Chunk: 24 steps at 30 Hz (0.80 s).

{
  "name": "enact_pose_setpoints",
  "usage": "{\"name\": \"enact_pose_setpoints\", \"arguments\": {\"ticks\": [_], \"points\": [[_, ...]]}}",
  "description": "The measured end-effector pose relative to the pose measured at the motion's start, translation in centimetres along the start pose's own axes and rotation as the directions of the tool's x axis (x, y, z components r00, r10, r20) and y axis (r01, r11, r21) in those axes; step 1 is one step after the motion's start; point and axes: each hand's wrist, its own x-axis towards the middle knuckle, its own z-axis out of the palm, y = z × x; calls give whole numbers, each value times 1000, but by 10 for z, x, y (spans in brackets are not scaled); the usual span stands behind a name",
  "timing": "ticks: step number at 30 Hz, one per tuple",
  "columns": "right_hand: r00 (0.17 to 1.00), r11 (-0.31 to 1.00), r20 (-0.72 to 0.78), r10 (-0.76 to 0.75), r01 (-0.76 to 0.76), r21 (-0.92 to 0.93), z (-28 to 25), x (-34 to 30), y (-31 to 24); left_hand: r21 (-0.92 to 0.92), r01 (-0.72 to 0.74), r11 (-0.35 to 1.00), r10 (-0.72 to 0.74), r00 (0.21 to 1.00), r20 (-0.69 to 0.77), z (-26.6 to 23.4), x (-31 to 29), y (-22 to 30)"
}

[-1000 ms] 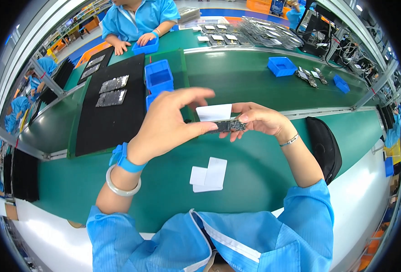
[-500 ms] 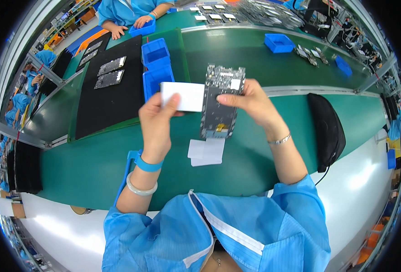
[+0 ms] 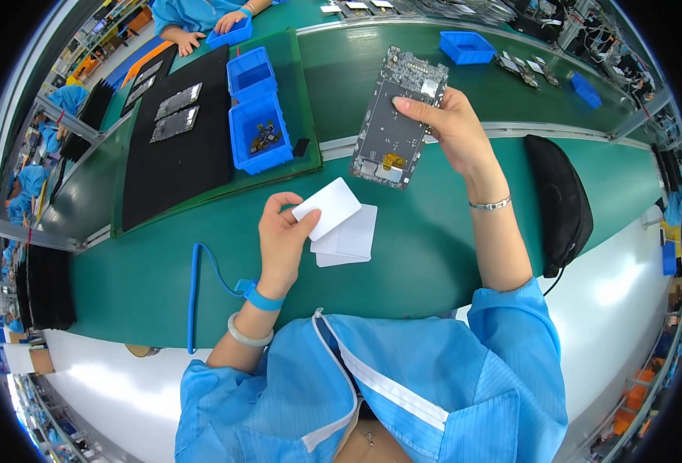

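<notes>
My left hand [image 3: 283, 239] pinches a white card [image 3: 329, 207] between thumb and fingers. The card is held over several loose white cards [image 3: 350, 245] that lie overlapping on the green table; whether it touches them I cannot tell. Raised to the right of it, my right hand [image 3: 455, 131] grips a dark circuit board assembly [image 3: 391, 119] by its right edge, thumb on its face. Dense components fill the board's upper end, and a small gold-coloured flex piece [image 3: 393, 160] sits near its lower end.
Two blue bins [image 3: 261, 133] stand on the green-edged black mat [image 3: 194, 166], the nearer holding small dark parts. Two boards [image 3: 176, 112] lie on that mat. A black pouch [image 3: 561, 204] rests at right. Across the table are a co-worker's hands [image 3: 229, 21]. A blue coiled cord [image 3: 194, 297] hangs over the front edge.
My left hand has drawn the white card away from the board and down toward the loose cards. My right hand has lifted the board up and to the right, now tilted.
</notes>
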Motion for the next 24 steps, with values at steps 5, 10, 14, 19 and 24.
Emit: {"name": "enact_pose_setpoints", "arguments": {"ticks": [5, 10, 14, 19, 24], "points": [[999, 999, 22, -34, 34, 13, 6, 3, 0, 396, -167, 903, 123, 983, 135, 20, -13, -14], [998, 999, 45, -35, 35, 8, 5, 3, 0, 875, -410, 257, 416, 864, 282, 35, -17, -16], [998, 999, 50, -40, 40, 6, 5, 2, -1, 920, -349, 179, 356, 895, 270, 44, -14, -12], [999, 999, 41, -35, 35, -9, 8, 0, -8, 915, -310, 257, 267, 933, 241, 45, -6, -15], [995, 996, 42, -86, 86, 0, 6, -2, -13, 873, -394, 289, 306, 902, 306, 52, -5, -20]]}}
